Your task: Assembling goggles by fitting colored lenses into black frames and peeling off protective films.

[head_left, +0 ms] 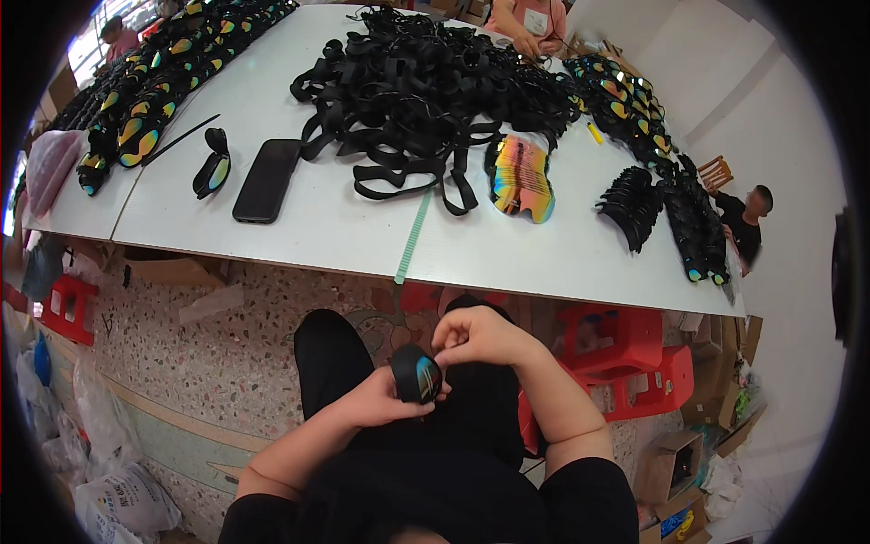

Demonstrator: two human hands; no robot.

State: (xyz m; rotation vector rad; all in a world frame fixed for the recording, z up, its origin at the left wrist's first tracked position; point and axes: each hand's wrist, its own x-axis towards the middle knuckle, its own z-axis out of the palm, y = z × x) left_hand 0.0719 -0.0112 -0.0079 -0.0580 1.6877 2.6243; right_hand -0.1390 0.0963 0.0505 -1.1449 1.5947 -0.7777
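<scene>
Above my lap, my left hand [384, 401] is wrapped round a pair of black goggles [417, 375] with a shiny blue-tinted lens. My right hand [482, 337] is closed in a pinch at the right edge of the goggles. What lies between its fingertips is too small to make out. On the table [335, 240] ahead, a stack of mirrored orange-yellow lenses [522, 179] lies beside a big heap of black elastic straps [408, 82]. A pile of curved black parts [630, 207] sits to the right.
A black phone [267, 181] and dark glasses [213, 165] lie on the table's left. Rows of mirrored goggles [140, 136] cover its far left, more [693, 222] its right edge. Red stools [609, 337] stand below. A person [535, 23] works across the table; another [748, 222] is at right.
</scene>
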